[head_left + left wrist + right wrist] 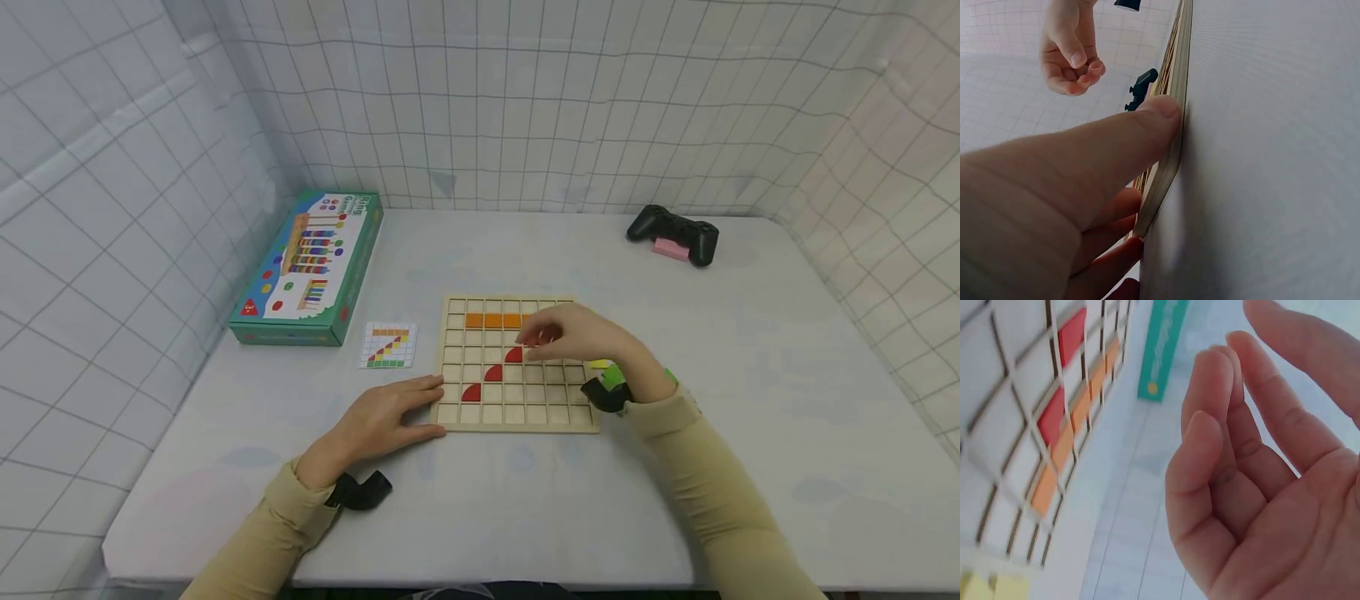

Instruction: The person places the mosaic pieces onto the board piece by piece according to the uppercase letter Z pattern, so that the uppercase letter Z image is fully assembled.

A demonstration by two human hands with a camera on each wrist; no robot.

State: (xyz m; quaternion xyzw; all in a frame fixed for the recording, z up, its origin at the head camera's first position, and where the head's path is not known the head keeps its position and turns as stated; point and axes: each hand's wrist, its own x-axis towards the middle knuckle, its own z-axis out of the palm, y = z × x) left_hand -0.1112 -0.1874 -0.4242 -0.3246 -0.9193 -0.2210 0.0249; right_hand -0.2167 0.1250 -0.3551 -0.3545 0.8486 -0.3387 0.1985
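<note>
A wooden grid board (487, 414) lies flat on the table. Orange squares (492, 321) form a row near its far edge, partly covered by my right hand. Red quarter-round pieces (492, 373) climb diagonally across the cells. My left hand (386, 421) rests at the board's near left corner; in the left wrist view its thumb (1161, 109) presses the side edge. Above the board hovers my right hand (573, 333), near the farthest visible red piece (513, 355). Its fingers (1200, 450) are loosely bent, apart from the thumb, with nothing between them.
Left of the board lies a small pattern card (387, 345), with a green game box (307, 267) beyond it. Yellow pieces (599, 364) and green pieces (612, 376) sit by my right wrist. A black game controller (675, 229) rests over a pink block (671, 248) at back right.
</note>
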